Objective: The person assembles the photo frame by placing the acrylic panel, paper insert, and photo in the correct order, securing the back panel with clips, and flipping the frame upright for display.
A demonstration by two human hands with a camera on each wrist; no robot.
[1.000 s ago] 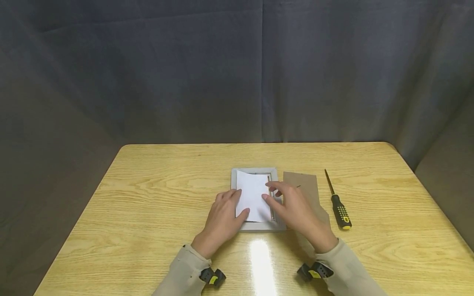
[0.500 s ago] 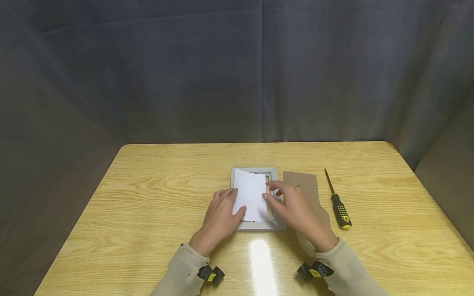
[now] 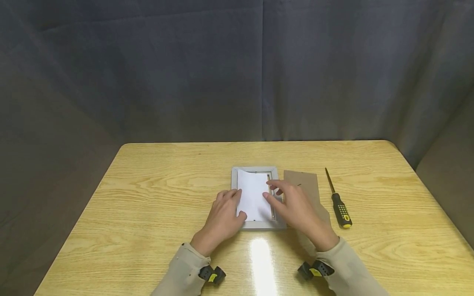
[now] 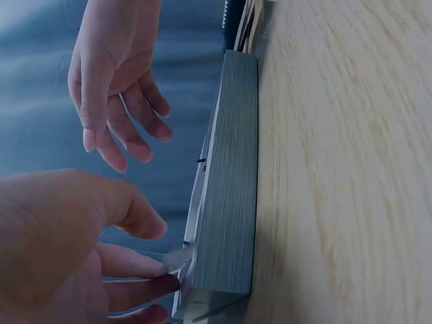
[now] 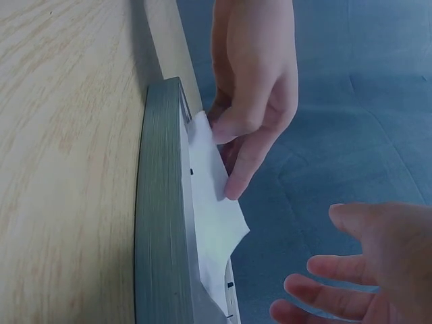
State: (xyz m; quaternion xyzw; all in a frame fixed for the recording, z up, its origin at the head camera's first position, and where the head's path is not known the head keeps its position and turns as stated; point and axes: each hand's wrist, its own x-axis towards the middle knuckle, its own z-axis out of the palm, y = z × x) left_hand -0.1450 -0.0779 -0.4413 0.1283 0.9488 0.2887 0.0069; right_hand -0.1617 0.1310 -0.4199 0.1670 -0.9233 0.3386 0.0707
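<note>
Step in hand, most likely: squaring the paper (image 3: 253,197) over the frame (image 3: 259,225), near the middle of the desk (image 3: 166,185). Now lying across the frame's opening, with a bare strip along the right side and the far edge curling up. Left hand (image 3: 222,211): thumb spread from fingers, fingertips at the paper's left edge. Right hand (image 3: 296,203): thumb and index finger parted, holding nothing, just above the right side. To do it well, slide lightly with the fingertips rather than pinch; steady the right edge with the free hand; match one corner to the opening first, then the opposite one; ease past the small dark tabs (image 5: 230,285) without creasing; press the curl flat only after lining up. Count: one paper, one frame, one board (image 3: 301,181) just right of the frame and partly hidden by the right hand, one screwdriver (image 3: 340,210) farther right, two hands, two wrist cameras (image 3: 212,274), one per wrist. Tabs: at least two in the right wrist view, total impossible to tell.
</note>
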